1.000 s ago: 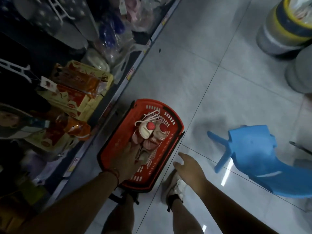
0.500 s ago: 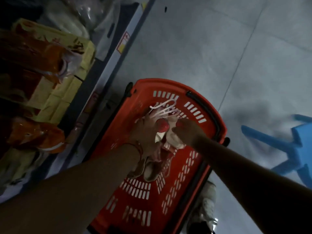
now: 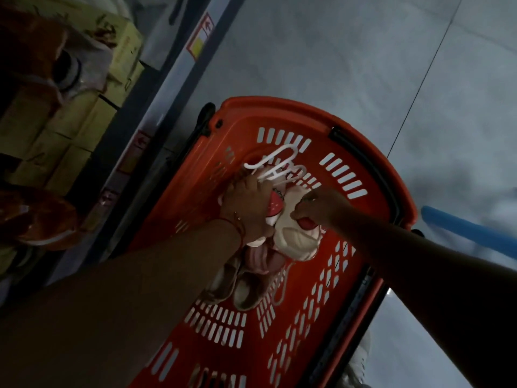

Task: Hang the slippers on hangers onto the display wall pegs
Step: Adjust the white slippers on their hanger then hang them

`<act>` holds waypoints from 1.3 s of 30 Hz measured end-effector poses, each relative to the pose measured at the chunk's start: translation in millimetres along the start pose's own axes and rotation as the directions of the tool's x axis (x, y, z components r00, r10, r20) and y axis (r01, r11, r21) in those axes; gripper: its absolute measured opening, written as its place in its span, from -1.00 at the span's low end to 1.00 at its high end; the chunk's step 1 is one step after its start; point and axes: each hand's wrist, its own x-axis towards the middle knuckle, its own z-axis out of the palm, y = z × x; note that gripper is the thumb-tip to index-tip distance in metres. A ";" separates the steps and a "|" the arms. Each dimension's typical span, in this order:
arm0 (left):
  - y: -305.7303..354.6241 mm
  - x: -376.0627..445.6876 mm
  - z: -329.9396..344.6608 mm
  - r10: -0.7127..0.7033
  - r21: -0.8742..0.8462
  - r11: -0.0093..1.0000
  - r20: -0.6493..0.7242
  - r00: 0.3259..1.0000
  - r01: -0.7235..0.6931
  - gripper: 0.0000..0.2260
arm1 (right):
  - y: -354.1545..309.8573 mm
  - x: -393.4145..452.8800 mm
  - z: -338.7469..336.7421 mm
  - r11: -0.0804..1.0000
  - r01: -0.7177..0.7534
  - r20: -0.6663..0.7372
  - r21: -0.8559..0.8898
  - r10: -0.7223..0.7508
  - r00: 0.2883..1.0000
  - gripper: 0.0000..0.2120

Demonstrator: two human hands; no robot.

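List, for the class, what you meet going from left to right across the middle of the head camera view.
Yellow boxes → shelf edge rail → left hand on the cream slippers → right hand → right rim of the red basket → blue stool leg.

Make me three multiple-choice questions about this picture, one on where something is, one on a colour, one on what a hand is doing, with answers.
1. Where are the slippers?
A. on a wall peg
B. in the basket
C. on the floor

2. What colour are the hanger hooks above the slippers?
A. white
B. black
C. blue

3. What is the right hand doing?
A. resting flat on the floor
B. hanging idle
C. gripping a cream slipper

Answers: 1 B, the pile lies inside the red slotted basket; 2 A, the hooks show pale white against the red wall; 3 C, its fingers curl on the slipper, while the left hand grips beside it.
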 end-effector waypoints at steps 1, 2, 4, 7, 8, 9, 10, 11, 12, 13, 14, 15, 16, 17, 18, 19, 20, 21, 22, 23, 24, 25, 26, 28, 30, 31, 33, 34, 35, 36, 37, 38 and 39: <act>-0.6 -3.7 -1.0 -0.010 -0.052 0.999 -0.006 1.000 0.010 -0.26 | -1.1 -6.5 -0.1 1.000 0.013 0.003 0.018 -0.013 1.000 -0.63; -2.2 -8.1 -2.3 -0.019 -0.111 0.994 -0.018 1.000 0.017 -0.29 | -1.7 -14.3 0.0 0.999 0.025 -0.002 0.039 -0.025 1.000 -0.71; -6.4 -19.8 -5.4 -0.038 -0.225 0.974 -0.029 0.999 0.031 -0.31 | -2.7 -32.2 1.6 0.997 0.044 0.018 0.069 -0.046 0.999 -0.75; -10.6 -43.2 -16.2 -0.068 -0.306 0.951 -0.049 0.996 0.049 -0.31 | -2.7 -61.2 2.6 0.994 0.079 0.043 0.073 -0.083 0.996 -0.57; -11.6 -52.0 -21.5 -0.082 -0.324 0.944 -0.050 0.995 0.061 -0.30 | -3.3 -71.7 1.4 0.993 0.082 0.029 0.084 -0.085 0.996 -0.56; -12.6 -61.4 -28.2 -0.097 -0.350 0.934 -0.045 0.994 0.075 -0.28 | -3.8 -82.4 0.1 0.992 0.081 0.019 0.096 -0.083 0.996 -0.57; -13.8 -71.1 -35.7 -0.112 -0.379 0.921 -0.034 0.993 0.091 -0.26 | -5.0 -95.0 -2.0 0.991 0.083 0.010 0.106 -0.084 0.996 -0.58; -14.9 -80.8 -43.3 -0.122 -0.410 0.906 -0.025 0.992 0.101 -0.23 | -6.2 -107.9 -4.1 0.990 0.085 0.000 0.115 -0.085 0.996 -0.58; -15.5 -90.9 -52.1 -0.128 -0.443 0.890 -0.018 0.992 0.107 -0.20 | -7.2 -121.1 -6.4 0.989 0.089 -0.015 0.119 -0.087 0.996 -0.57; -15.8 -101.1 -62.3 -0.134 -0.474 0.873 -0.016 0.991 0.110 -0.18 | -8.9 -134.7 -9.8 0.988 0.092 -0.030 0.123 -0.089 0.996 -0.55; -15.3 -111.5 -73.4 -0.139 -0.501 0.858 -0.016 0.990 0.112 -0.15 | -10.5 -148.9 -13.9 0.987 0.093 -0.042 0.129 -0.089 0.995 -0.51; -14.1 -122.0 -86.0 -0.143 -0.521 0.847 -0.024 0.989 0.110 -0.14 | -12.5 -162.8 -18.6 0.986 0.093 -0.055 0.139 -0.086 0.995 -0.46; -12.7 -132.4 -100.0 -0.146 -0.532 0.840 -0.035 0.989 0.105 -0.14 | -15.8 -178.0 -24.4 0.984 0.101 -0.073 0.148 -0.091 0.993 -0.40; -10.9 -142.5 -116.0 -0.143 -0.536 0.839 -0.051 0.988 0.094 -0.14 | -19.9 -194.4 -31.5 0.982 0.114 -0.089 0.154 -0.101 0.991 -0.35; -9.3 -152.7 -132.8 -0.134 -0.537 0.840 -0.067 0.989 0.078 -0.15 | -24.6 -211.8 -39.8 0.979 0.129 -0.104 0.156 -0.114 0.988 -0.31; -7.6 -162.5 -150.7 -0.121 -0.536 0.842 -0.089 0.989 0.055 -0.16 | -29.7 -229.4 -48.8 0.976 0.148 -0.118 0.157 -0.130 0.984 -0.29; -6.2 -172.4 -168.9 -0.107 -0.533 0.846 -0.115 0.988 0.029 -0.17 | -34.3 -247.9 -59.0 0.973 0.170 -0.131 0.158 -0.149 0.980 -0.27; -4.9 -181.5 -187.8 -0.090 -0.528 0.849 -0.143 0.986 0.001 -0.18 | -39.1 -266.7 -70.6 0.969 0.194 -0.147 0.153 -0.171 0.974 -0.27; -3.0 -190.4 -208.3 -0.073 -0.519 0.854 -0.166 0.983 -0.025 -0.20 | -43.9 -286.7 -83.0 0.966 0.216 -0.162 0.140 -0.193 0.968 -0.26; -0.7 -199.4 -230.1 -0.053 -0.500 0.865 -0.190 0.980 -0.050 -0.22 | -49.1 -307.9 -96.2 0.963 0.242 -0.176 0.116 -0.220 0.959 -0.24; 1.6 -208.1 -253.8 -0.033 -0.472 0.879 -0.209 0.977 -0.072 -0.23 | -55.2 -329.7 -110.6 0.958 0.274 -0.188 0.082 -0.256 0.948 -0.21; 4.9 -217.6 -280.1 -0.008 -0.442 0.892 -0.229 0.973 -0.096 -0.24 | -62.0 -353.4 -125.4 0.950 0.308 -0.198 0.042 -0.295 0.935 -0.16; 7.7 -227.5 -307.1 0.013 -0.417 0.901 -0.243 0.970 -0.117 -0.23 | -70.7 -379.3 -141.4 0.940 0.342 -0.205 0.001 -0.335 0.920 -0.12; 12.4 -250.4 -362.8 0.050 -0.384 0.909 -0.281 0.958 -0.160 -0.22 | -88.7 -434.4 -173.6 0.918 0.395 -0.228 -0.043 -0.394 0.891 -0.06; 17.7 -275.7 -419.9 0.081 -0.371 0.901 -0.366 0.927 -0.224 -0.22 | -105.0 -486.7 -203.5 0.902 0.426 -0.285 -0.069 -0.427 0.858 -0.04; 20.0 -288.3 -447.0 0.093 -0.352 0.901 -0.413 0.906 -0.253 -0.24 | -112.5 -510.1 -217.3 0.896 0.436 -0.325 -0.082 -0.437 0.839 -0.03; 24.9 -312.0 -497.9 0.120 -0.304 0.901 -0.513 0.850 -0.311 -0.28 | -125.7 -552.5 -242.6 0.883 0.461 -0.411 -0.091 -0.455 0.790 -0.05; 27.5 -323.2 -521.9 0.140 -0.281 0.896 -0.557 0.819 -0.345 -0.30 | -132.7 -572.4 -253.2 0.874 0.476 -0.453 -0.096 -0.464 0.761 -0.08; 30.7 -335.3 -547.2 0.160 -0.257 0.891 -0.593 0.789 -0.374 -0.32 | -138.5 -590.8 -261.8 0.864 0.494 -0.500 -0.098 -0.472 0.726 -0.11; 33.1 -346.5 -570.9 0.177 -0.225 0.892 -0.626 0.759 -0.393 -0.32 | -143.2 -606.7 -269.5 0.853 0.512 -0.543 -0.096 -0.476 0.692 -0.14; 34.8 -357.0 -592.2 0.198 -0.175 0.897 -0.660 0.724 -0.405 -0.32 | -146.8 -620.0 -275.5 0.844 0.530 -0.580 -0.084 -0.474 0.663 -0.16; 36.4 -366.8 -612.0 0.226 -0.115 0.902 -0.694 0.683 -0.416 -0.32 | -149.4 -631.8 -280.3 0.838 0.543 -0.613 -0.057 -0.459 0.644 -0.17; 37.9 -375.9 -629.3 0.248 -0.066 0.906 -0.717 0.651 -0.418 -0.33 | -151.5 -642.5 -284.4 0.829 0.559 -0.639 -0.017 -0.439 0.631 -0.19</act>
